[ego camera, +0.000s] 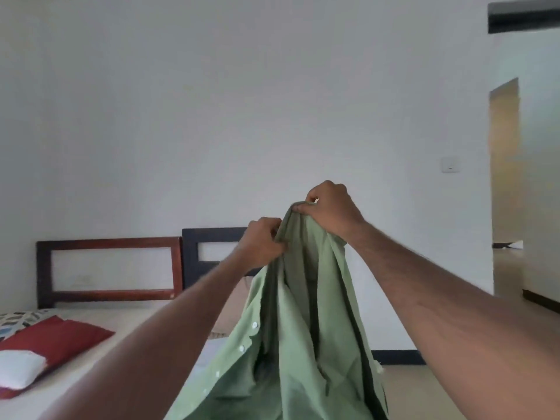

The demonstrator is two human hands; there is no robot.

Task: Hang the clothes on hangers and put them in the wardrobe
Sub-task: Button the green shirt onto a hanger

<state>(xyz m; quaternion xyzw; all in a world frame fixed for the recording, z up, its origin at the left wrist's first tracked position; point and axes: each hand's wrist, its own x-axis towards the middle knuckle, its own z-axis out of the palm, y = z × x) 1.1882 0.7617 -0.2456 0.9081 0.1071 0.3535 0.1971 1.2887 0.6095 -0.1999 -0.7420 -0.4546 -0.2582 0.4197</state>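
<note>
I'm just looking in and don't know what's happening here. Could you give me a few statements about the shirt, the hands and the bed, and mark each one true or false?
1. Both hands grip the green shirt near its top. True: the left hand and the right hand both pinch the fabric.
2. The shirt is on a hanger. False: no hanger shows.
3. A red pillow lies on the bed. True.
4. The shirt lies flat on the bed. False: it is held up and hangs down from the hands.
5. The shirt has white buttons. True.
</note>
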